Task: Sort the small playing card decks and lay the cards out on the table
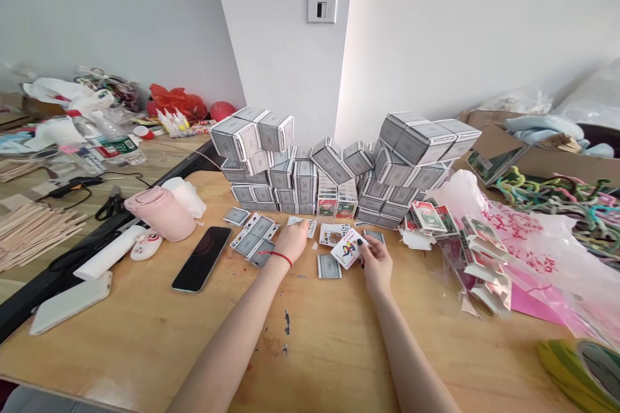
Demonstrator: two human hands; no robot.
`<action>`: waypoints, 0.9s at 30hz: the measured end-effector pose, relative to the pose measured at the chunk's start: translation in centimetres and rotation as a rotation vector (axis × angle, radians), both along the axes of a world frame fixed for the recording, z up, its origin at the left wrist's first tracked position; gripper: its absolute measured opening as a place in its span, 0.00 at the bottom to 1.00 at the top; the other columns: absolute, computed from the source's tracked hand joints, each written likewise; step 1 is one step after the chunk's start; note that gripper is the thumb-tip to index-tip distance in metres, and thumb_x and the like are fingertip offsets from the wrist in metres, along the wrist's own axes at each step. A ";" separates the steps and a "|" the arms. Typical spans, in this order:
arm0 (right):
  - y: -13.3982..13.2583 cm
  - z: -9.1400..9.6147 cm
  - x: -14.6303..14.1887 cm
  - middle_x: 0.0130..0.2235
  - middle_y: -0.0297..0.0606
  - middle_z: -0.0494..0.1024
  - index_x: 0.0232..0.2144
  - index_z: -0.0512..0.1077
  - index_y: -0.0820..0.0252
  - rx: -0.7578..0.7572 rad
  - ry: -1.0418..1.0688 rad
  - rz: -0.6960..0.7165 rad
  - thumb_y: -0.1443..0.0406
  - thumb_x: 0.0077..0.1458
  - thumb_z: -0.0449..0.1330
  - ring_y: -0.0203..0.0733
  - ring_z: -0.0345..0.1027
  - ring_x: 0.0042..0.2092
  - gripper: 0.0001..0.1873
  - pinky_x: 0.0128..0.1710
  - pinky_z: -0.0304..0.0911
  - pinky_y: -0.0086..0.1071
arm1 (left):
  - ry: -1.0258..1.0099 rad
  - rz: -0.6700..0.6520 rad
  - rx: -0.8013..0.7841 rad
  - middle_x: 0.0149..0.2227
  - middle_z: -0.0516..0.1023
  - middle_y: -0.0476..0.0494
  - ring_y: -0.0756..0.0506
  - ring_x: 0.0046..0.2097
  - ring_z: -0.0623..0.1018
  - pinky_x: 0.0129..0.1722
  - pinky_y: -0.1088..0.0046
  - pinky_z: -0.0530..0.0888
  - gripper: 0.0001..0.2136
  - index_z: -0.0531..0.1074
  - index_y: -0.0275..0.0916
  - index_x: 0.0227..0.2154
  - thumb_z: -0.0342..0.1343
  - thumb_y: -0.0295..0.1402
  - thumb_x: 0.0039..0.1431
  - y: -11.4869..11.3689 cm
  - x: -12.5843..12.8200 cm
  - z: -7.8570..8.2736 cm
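the right hand (375, 266) pinches a joker playing card (347, 248) by its right edge, so the right grip is clamped on the card, with thumb and fingers together on it. the card sits just left of that hand, face up and tilted, its long axis running from lower left to upper right. the left hand (291, 240), with a red string bracelet (281, 259) at the wrist, reaches in from the other side. its fingertips (301, 226) rest on a pale playing card (296, 222); i cannot tell whether that grip is closed on the card or only pressing it.

between the hands lie face-up court cards (332, 234), right beside the joker, and a single grey-backed card (329, 266) sits just below them. a small pile of cards (373, 236) lies just above the right hand. further left, loose grey-backed cards (254, 239) lie scattered on the wooden tabletop (314, 348).

behind the hands rises a wall of stacked grey card boxes (256, 168), some tilted. a black smartphone (201, 258) and a pink tumbler (159, 213) stand off to the left. to the right lie opened card packs (426, 216), a pink plastic bag (533, 239) and tangled pipe cleaners (557, 200).
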State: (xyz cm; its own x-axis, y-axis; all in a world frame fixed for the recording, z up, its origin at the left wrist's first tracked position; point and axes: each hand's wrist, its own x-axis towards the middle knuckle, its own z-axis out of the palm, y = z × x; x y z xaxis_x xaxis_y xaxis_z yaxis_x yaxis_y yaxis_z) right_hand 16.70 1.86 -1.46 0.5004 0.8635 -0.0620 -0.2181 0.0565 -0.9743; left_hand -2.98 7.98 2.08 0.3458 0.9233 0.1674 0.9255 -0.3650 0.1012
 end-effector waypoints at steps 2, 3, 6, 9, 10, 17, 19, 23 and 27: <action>0.0 0.1 -0.1 0.22 0.29 0.66 0.35 0.69 0.63 -0.009 0.001 -0.005 0.55 0.37 0.63 0.28 0.53 0.19 0.22 0.17 0.51 0.24 | 0.007 -0.033 0.038 0.31 0.75 0.39 0.44 0.32 0.75 0.29 0.71 0.66 0.13 0.67 0.36 0.37 0.37 0.31 0.61 0.0 -0.1 -0.4; 0.0 0.2 -0.1 0.21 0.29 0.66 0.34 0.69 0.63 -0.014 -0.001 -0.012 0.55 0.37 0.63 0.29 0.53 0.19 0.22 0.17 0.50 0.24 | -0.003 -0.042 0.052 0.30 0.76 0.40 0.44 0.32 0.75 0.28 0.71 0.66 0.13 0.67 0.36 0.37 0.37 0.32 0.61 -0.1 -0.2 -0.6; 0.0 0.2 -0.2 0.21 0.29 0.67 0.34 0.69 0.63 -0.026 -0.006 -0.028 0.55 0.37 0.63 0.29 0.54 0.19 0.21 0.17 0.50 0.24 | -0.066 -0.047 0.091 0.29 0.76 0.41 0.45 0.31 0.75 0.28 0.72 0.65 0.13 0.68 0.37 0.36 0.38 0.32 0.60 -0.3 -0.2 -1.1; 0.1 0.1 -0.2 0.21 0.29 0.67 0.32 0.69 0.62 -0.023 -0.017 -0.028 0.55 0.38 0.63 0.29 0.54 0.19 0.20 0.16 0.50 0.24 | -0.156 -0.012 0.112 0.27 0.76 0.43 0.47 0.30 0.74 0.28 0.74 0.64 0.11 0.69 0.38 0.31 0.42 0.32 0.58 -0.7 0.0 -1.4; 0.1 0.1 -0.2 0.20 0.29 0.67 0.32 0.69 0.62 -0.021 -0.021 -0.029 0.55 0.38 0.63 0.29 0.54 0.19 0.20 0.16 0.50 0.24 | -0.195 0.006 0.113 0.26 0.76 0.44 0.47 0.29 0.74 0.28 0.74 0.64 0.10 0.70 0.39 0.29 0.44 0.32 0.58 -0.9 0.1 -1.5; 0.2 -0.4 0.0 0.14 0.24 0.62 0.26 0.65 0.60 0.010 0.042 -0.031 0.56 0.40 0.62 0.28 0.52 0.15 0.16 0.14 0.48 0.23 | -0.524 0.139 0.132 0.26 0.76 0.47 0.48 0.28 0.74 0.29 0.74 0.66 0.07 0.69 0.39 0.26 0.49 0.34 0.55 -1.1 0.0 -0.5; 0.1 -0.4 0.0 0.14 0.24 0.62 0.26 0.63 0.60 0.022 0.069 -0.011 0.56 0.41 0.61 0.28 0.53 0.14 0.15 0.13 0.48 0.22 | -0.625 0.112 0.224 0.30 0.76 0.46 0.48 0.34 0.74 0.35 0.72 0.68 0.06 0.69 0.39 0.29 0.48 0.31 0.55 -1.2 0.0 0.5; -0.4 0.1 -0.7 0.15 0.26 0.67 0.27 0.60 0.57 0.053 0.166 0.140 0.55 0.43 0.61 0.32 0.59 0.15 0.16 0.14 0.56 0.24 | -0.710 -0.012 0.470 0.41 0.73 0.44 0.45 0.50 0.66 0.50 0.64 0.63 0.05 0.71 0.40 0.29 0.50 0.29 0.54 -2.6 1.5 2.3; -0.8 0.6 -1.5 0.22 0.30 0.73 0.31 0.61 0.56 0.069 0.320 0.313 0.59 0.42 0.63 0.37 0.68 0.20 0.17 0.19 0.64 0.29 | -0.701 -0.102 0.527 0.44 0.70 0.45 0.44 0.52 0.63 0.51 0.60 0.62 0.05 0.73 0.42 0.28 0.53 0.28 0.52 -4.7 3.9 2.3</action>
State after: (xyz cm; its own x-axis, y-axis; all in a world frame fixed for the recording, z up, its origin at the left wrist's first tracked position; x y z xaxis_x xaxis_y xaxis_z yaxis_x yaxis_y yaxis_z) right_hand 15.23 1.07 -0.86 0.1794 0.9779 -0.1076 -0.5248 0.0026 -0.8512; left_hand 0.95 3.24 4.37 0.0803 0.6362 0.7673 0.6737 -0.6020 0.4286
